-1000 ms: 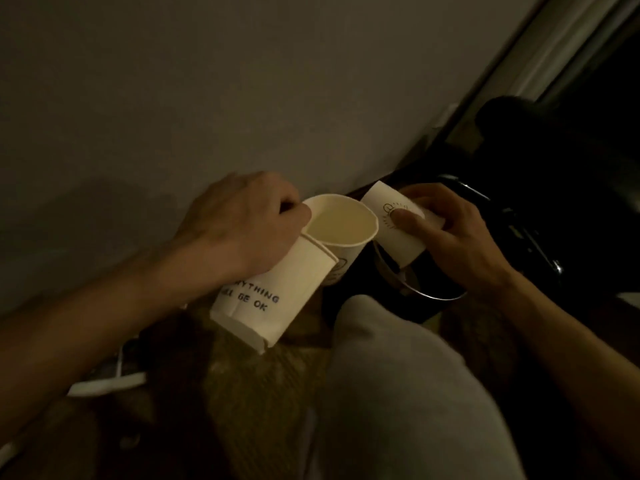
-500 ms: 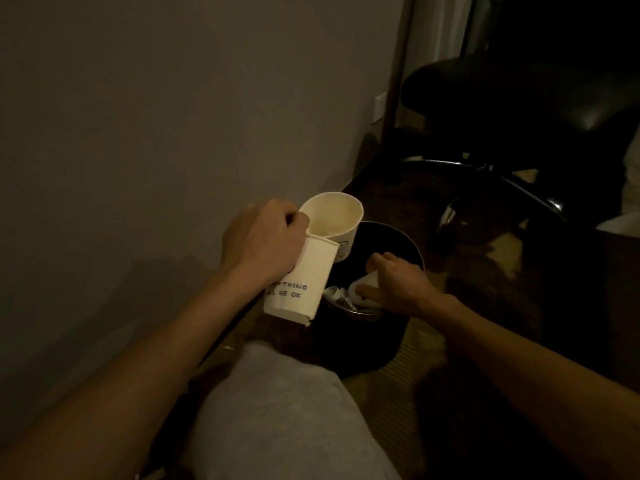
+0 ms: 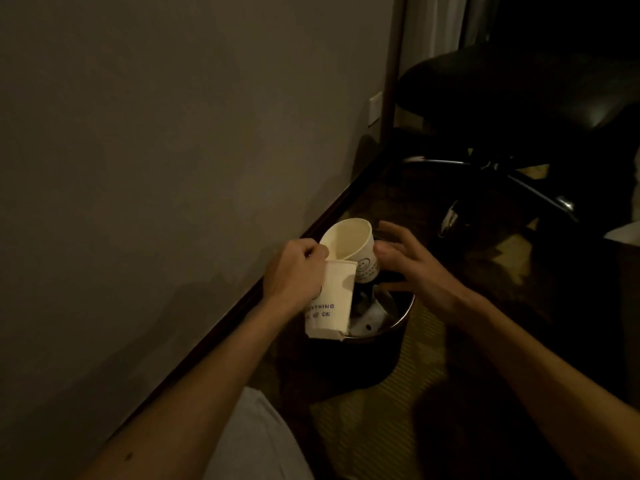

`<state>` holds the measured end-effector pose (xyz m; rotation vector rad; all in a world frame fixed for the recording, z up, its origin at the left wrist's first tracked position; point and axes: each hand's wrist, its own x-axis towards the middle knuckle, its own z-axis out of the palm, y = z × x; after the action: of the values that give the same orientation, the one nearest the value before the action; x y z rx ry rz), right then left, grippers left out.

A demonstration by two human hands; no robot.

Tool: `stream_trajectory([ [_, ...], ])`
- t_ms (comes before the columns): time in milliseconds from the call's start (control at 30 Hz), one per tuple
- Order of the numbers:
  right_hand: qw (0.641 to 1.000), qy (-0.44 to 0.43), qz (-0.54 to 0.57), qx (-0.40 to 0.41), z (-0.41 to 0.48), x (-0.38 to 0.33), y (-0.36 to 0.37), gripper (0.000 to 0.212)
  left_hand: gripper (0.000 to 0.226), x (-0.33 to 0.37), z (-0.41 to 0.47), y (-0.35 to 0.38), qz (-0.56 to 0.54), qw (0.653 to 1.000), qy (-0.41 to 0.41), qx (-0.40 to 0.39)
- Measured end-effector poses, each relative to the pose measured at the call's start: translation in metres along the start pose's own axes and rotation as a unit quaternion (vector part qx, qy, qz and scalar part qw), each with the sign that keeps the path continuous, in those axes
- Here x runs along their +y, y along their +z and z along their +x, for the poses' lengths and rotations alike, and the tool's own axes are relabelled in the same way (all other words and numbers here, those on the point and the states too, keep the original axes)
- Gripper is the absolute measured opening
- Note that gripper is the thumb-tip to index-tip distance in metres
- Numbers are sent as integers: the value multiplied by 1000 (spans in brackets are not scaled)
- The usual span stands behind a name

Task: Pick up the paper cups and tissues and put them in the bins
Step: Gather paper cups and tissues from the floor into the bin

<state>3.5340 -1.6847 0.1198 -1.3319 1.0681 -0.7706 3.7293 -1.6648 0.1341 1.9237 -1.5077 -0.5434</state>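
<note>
My left hand (image 3: 294,271) grips two white paper cups above the left side of a round black bin (image 3: 388,337). One is a flattened cup (image 3: 334,299) with blue print, hanging downward. The other is an open cup (image 3: 349,244) with a smiley print, tilted toward the bin. My right hand (image 3: 412,261) hovers over the bin just right of the open cup, fingers spread, holding nothing. Inside the bin lie crumpled white paper and a cup (image 3: 370,317).
A grey wall (image 3: 173,150) with a dark skirting board (image 3: 277,282) runs along the left, close to the bin. A black office chair (image 3: 519,109) on a wheeled base stands at the back right. My knee in light trousers (image 3: 256,441) is at the bottom.
My right hand has let go of the cup it put into the bin and has risen, fingers spread, beside the open cup. The left hand keeps both cups.
</note>
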Motion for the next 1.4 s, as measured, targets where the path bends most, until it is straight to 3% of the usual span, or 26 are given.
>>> stream_trajectory([
  [67, 1000, -1, -10, 6, 0, -4, -1, 89, 34, -4, -8, 18, -47, 999, 12, 18],
  [200, 997, -24, -42, 61, 8, 1, 1, 52, 34, -13, -10, 34, -68, 994, 89, 16],
  [267, 996, -15, -42, 78, 11, 5, 3, 61, 42, -19, -2, 33, -45, 994, 100, 28],
  [367, 984, -6, -140, 109, 18, 14, 1, 79, 51, -34, 8, 25, -21, 990, 82, 114],
  [500, 933, 20, -354, 54, 29, 36, 2, 81, 50, -50, 12, 12, -53, 973, 17, 224],
  [667, 863, 78, -497, -53, 43, 68, 26, 66, 51, -47, 11, 4, -186, 944, -25, 270],
  [733, 827, 88, -548, -85, 47, 74, 30, 62, 46, -43, 7, 2, -212, 945, -5, 248],
  [800, 831, 109, -534, -114, 49, 72, 30, 59, 42, -42, 2, 0, -243, 946, -4, 215],
  [867, 858, 133, -478, -130, 50, 63, 26, 59, 44, -43, -1, -1, -266, 949, -21, 169],
  [933, 899, 116, -411, -96, 51, 48, 17, 60, 46, -45, -3, 0, -274, 953, -30, 128],
  [1000, 941, 57, -331, -46, 48, 28, 9, 72, 43, -45, -3, 3, -265, 958, -21, 104],
  [1067, 960, -12, -278, -24, 43, 13, 7, 79, 34, -45, 0, 8, -288, 955, -14, 68],
  [1167, 948, -94, -304, -18, 39, 4, 18, 68, 19, -46, 6, 18, -333, 942, -14, -28],
  [1233, 932, -113, -344, 14, 43, 6, 20, 62, 11, -43, 10, 27, -313, 949, -8, -50],
  [1400, 919, -23, -390, 40, 47, 29, 13, 52, 12, -42, 12, 44, -167, 983, 35, -60],
])
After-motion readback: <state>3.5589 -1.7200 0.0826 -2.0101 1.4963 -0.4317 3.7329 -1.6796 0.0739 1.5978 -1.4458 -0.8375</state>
